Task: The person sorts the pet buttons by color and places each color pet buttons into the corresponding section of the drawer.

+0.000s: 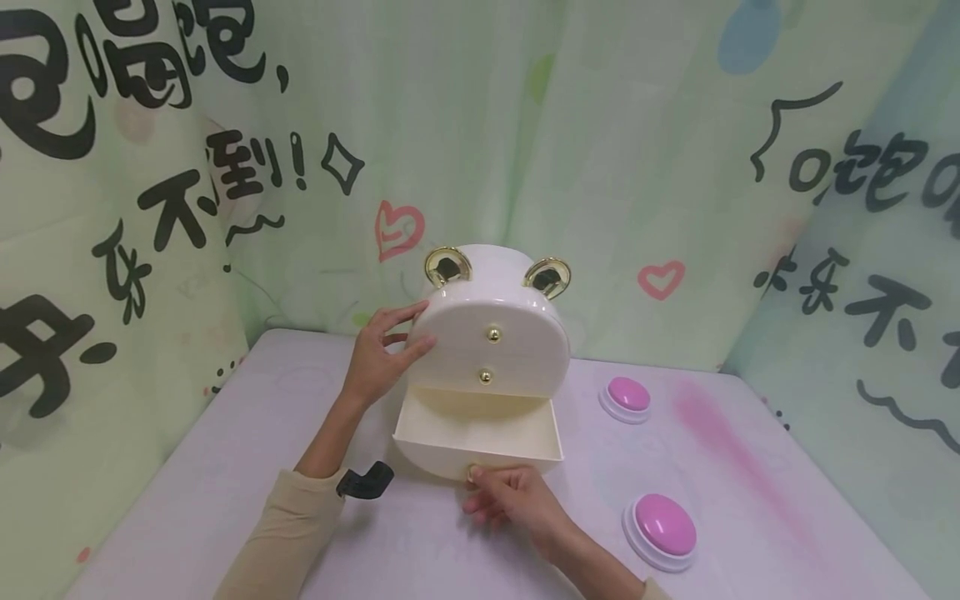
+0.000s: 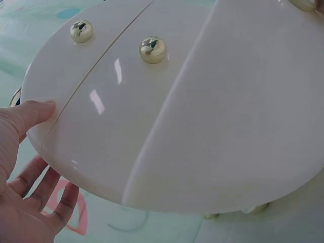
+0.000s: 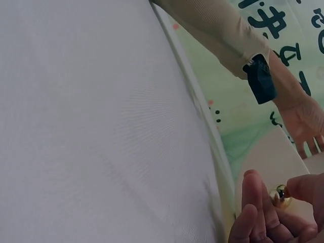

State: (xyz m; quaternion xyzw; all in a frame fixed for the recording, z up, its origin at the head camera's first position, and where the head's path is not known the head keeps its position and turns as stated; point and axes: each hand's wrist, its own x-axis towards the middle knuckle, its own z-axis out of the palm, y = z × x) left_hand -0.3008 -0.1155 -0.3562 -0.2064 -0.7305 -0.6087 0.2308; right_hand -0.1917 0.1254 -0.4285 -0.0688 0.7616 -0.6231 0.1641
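Observation:
A white rounded storage box (image 1: pixel 487 346) with frog-like gold-rimmed eyes stands on the table, its bottom drawer (image 1: pixel 480 425) pulled out and bare inside. Two gold knobs show on the upper front. My left hand (image 1: pixel 384 354) grips the box's left side, thumb on the front face and the other fingers around the edge; the left wrist view shows that thumb (image 2: pixel 38 114) near the seam between drawers. Below the drawer front, my right hand (image 1: pixel 517 500) pinches its gold knob (image 3: pixel 280 196) between thumb and fingers.
Two pink push buttons on white bases stand to the right, one farther back (image 1: pixel 628 396) and one nearer (image 1: pixel 663 529). A printed pale green curtain (image 1: pixel 600 167) hangs behind and on both sides of the white table (image 1: pixel 720 492). A black strap piece (image 1: pixel 367 482) sits at the left wrist.

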